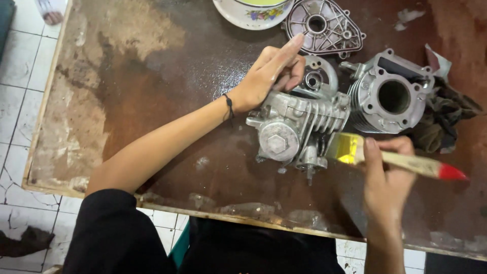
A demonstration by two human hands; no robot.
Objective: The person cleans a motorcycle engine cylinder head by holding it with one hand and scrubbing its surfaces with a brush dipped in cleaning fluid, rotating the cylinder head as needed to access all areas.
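Worn brown table (152,91). Finned engine part (297,129) sits near centre; left hand (269,76) grips its top edge at 12 o'clock. Metal cylinder (390,96) at 2 o'clock. Right hand (388,177) clenches paintbrush (395,158), bristles touching the part at 3 o'clock.

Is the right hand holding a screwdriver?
No, the right hand holds a paintbrush with a red-tipped handle, its bristles at the engine part.
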